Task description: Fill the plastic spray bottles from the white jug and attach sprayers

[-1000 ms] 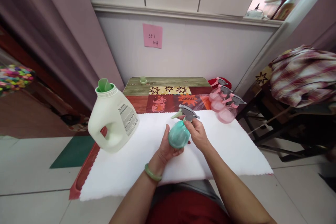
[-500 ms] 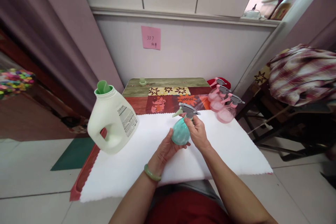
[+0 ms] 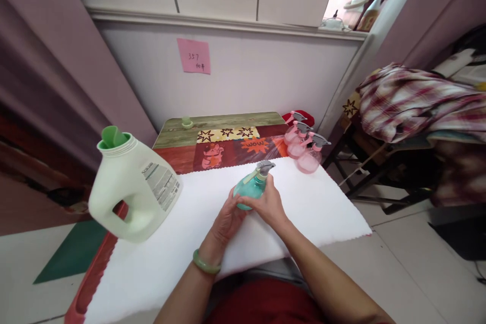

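Observation:
A teal spray bottle (image 3: 249,188) with a grey and pale green trigger head is held between both hands above the white cloth (image 3: 182,243). My left hand (image 3: 230,215), with a green bangle on its wrist, cups the bottle's lower left side. My right hand (image 3: 269,205) wraps round its right side, thumb across the front of the body. The spray head points toward me and to the left. To the left stands a large pale green jug (image 3: 132,187) with a handle and a green piece in its mouth.
Several pink spray bottles (image 3: 309,161) stand at the table's right rear. A small green cap (image 3: 187,122) lies at the back left. Behind the table is a wall with a pink note (image 3: 194,56). Plaid cloth (image 3: 402,106) is heaped at the right.
My right hand has moved down from the bottle's neck to its body. The bottle has been turned so its nozzle points more toward me. The view has shifted right.

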The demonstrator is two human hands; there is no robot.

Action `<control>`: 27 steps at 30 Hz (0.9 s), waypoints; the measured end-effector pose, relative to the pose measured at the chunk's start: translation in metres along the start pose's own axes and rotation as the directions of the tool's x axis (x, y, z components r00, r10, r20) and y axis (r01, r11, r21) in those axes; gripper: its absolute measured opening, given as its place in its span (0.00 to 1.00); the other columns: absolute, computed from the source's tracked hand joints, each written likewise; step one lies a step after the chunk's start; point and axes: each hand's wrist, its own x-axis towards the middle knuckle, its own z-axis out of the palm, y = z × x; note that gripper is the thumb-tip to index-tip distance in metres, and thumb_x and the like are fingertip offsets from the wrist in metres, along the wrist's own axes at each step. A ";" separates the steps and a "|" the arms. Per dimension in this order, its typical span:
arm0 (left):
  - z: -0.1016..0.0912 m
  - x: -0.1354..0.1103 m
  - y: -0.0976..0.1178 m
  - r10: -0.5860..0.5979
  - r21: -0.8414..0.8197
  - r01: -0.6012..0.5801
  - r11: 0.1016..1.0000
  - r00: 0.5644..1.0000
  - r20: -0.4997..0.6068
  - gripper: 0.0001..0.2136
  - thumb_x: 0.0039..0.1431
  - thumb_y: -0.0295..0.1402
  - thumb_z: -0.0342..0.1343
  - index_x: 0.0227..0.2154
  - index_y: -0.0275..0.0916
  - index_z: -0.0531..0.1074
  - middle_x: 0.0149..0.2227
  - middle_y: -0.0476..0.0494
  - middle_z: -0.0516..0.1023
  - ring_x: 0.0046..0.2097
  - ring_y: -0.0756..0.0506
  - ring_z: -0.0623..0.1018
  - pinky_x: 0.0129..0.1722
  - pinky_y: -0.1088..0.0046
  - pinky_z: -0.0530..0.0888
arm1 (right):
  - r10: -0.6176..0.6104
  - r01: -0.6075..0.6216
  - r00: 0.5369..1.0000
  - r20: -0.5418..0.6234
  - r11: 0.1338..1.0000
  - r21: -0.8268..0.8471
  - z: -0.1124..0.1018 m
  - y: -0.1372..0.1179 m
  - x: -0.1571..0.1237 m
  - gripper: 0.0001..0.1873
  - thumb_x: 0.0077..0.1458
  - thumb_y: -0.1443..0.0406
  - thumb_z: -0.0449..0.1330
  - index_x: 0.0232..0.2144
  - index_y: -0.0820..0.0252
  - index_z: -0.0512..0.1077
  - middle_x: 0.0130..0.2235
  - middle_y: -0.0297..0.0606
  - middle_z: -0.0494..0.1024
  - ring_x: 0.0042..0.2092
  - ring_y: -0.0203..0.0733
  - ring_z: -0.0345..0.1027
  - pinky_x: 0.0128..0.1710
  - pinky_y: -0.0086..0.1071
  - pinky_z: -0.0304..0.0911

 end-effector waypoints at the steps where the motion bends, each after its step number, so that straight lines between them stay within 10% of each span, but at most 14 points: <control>1: 0.000 0.000 -0.001 -0.004 0.021 0.004 1.000 1.000 -0.002 0.20 0.61 0.38 0.63 0.56 0.42 0.73 0.54 0.41 0.80 0.56 0.37 0.78 0.57 0.59 0.72 | 0.028 -0.029 0.999 -0.022 0.999 -0.032 -0.001 0.002 -0.002 0.47 0.34 0.46 0.74 0.53 0.56 0.64 0.46 0.41 0.79 0.46 0.57 0.76 0.44 0.46 0.70; 12: 0.006 0.002 -0.011 -0.048 0.292 0.075 0.953 0.994 -0.097 0.35 0.55 0.47 0.68 0.62 0.47 0.60 0.57 0.35 0.74 0.49 0.38 0.81 0.53 0.51 0.76 | -0.012 0.032 0.993 -0.117 0.985 0.169 -0.045 0.054 0.007 0.37 0.40 0.49 0.74 0.49 0.57 0.69 0.47 0.41 0.80 0.48 0.53 0.75 0.50 0.47 0.70; 20: 0.005 0.003 -0.011 -0.059 0.344 0.095 0.934 0.992 -0.114 0.20 0.54 0.45 0.69 0.44 0.37 0.76 0.50 0.36 0.77 0.47 0.37 0.82 0.54 0.53 0.75 | 0.019 -0.205 0.874 -0.485 0.920 -0.333 -0.150 0.085 0.045 0.41 0.37 0.47 0.72 0.51 0.55 0.69 0.43 0.41 0.80 0.43 0.56 0.75 0.44 0.48 0.68; 27: 0.004 0.004 -0.010 -0.065 0.345 0.100 0.933 0.991 -0.113 0.19 0.53 0.44 0.70 0.43 0.36 0.77 0.47 0.35 0.79 0.46 0.38 0.83 0.53 0.53 0.75 | 0.063 -0.309 0.843 -0.534 0.869 -0.385 -0.179 0.104 0.053 0.43 0.35 0.45 0.71 0.53 0.56 0.69 0.43 0.44 0.81 0.44 0.57 0.75 0.44 0.45 0.67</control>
